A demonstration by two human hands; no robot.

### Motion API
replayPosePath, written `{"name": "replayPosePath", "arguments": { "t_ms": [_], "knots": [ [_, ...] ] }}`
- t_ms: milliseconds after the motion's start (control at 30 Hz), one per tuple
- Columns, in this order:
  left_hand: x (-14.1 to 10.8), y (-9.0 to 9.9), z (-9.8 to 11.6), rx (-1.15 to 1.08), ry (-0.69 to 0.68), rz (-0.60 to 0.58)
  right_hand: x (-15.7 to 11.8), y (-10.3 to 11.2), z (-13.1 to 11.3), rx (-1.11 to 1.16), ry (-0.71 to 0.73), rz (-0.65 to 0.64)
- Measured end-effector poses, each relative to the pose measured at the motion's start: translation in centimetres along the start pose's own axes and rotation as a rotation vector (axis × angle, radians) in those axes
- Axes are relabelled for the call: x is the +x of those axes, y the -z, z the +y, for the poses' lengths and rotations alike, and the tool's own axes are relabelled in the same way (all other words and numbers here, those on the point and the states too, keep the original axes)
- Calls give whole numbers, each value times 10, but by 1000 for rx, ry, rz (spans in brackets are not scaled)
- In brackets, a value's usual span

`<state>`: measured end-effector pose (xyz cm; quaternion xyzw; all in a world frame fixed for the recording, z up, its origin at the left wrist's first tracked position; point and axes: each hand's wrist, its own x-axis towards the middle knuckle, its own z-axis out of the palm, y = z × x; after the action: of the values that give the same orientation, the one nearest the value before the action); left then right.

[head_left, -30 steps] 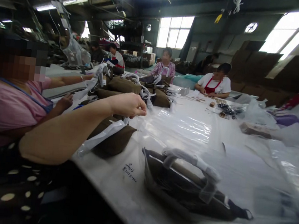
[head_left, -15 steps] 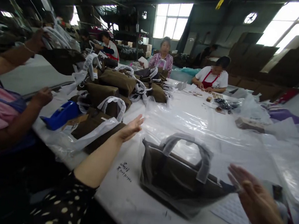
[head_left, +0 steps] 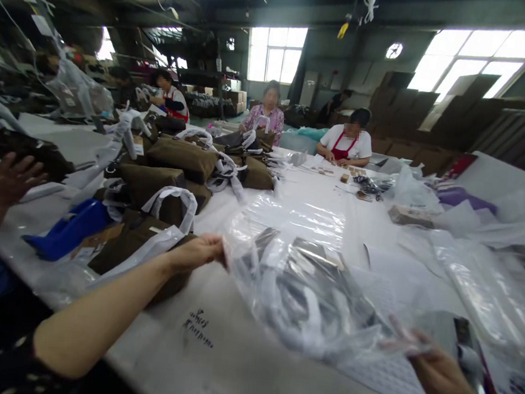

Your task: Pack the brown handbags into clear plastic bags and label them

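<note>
Your left hand (head_left: 193,255) pinches the wrapped bag (head_left: 301,296) at 9 o'clock | right hand (head_left: 444,376) pinches at 4 o'clock | bag on bench (head_left: 224,370), your 12 o'clock | light, soft, slippery: grip film edges

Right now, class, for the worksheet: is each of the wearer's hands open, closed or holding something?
Left hand: closed, holding the clear plastic bag at its edge.
Right hand: closed, holding the same clear plastic bag.
</note>
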<state>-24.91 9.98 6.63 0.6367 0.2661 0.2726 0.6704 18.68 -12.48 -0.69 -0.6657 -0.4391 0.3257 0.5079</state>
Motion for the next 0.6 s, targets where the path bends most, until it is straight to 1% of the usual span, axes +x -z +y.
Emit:
{"name": "replayPosePath", "arguments": {
  "t_ms": [67,100,133,200,267,300,367,433,467,500,533,567,600],
  "knots": [
    [-30,-4,-37,304,197,-206,-36,-17,48,-229,-19,-216],
    [-44,-7,-56,443,278,-281,-53,-28,70,-315,-21,-314],
    [-56,-10,-75,548,337,-325,-69,-39,88,-372,-19,-373],
    [-77,-18,-104,642,404,-332,-94,-57,113,-415,-39,-465],
    [-92,-25,-117,686,444,-337,-110,-70,122,-390,-59,-517],
    [-98,-27,-118,722,462,-347,-115,-74,121,-368,-55,-529],
    [-106,-30,-109,803,509,-383,-121,-78,110,-313,-38,-516],
    [-107,-29,-88,857,569,-444,-121,-73,93,-249,-30,-507],
    [-104,-29,-74,866,593,-463,-120,-66,84,-203,-42,-541],
    [-98,-29,-59,862,601,-454,-118,-57,76,-137,-65,-596],
    [-90,-33,-44,844,589,-415,-115,-45,70,-47,-89,-650],
    [-78,-40,-29,807,556,-347,-111,-32,66,65,-107,-673],
    [-64,-53,-16,746,502,-261,-107,-19,66,176,-123,-633]
  ]
}}
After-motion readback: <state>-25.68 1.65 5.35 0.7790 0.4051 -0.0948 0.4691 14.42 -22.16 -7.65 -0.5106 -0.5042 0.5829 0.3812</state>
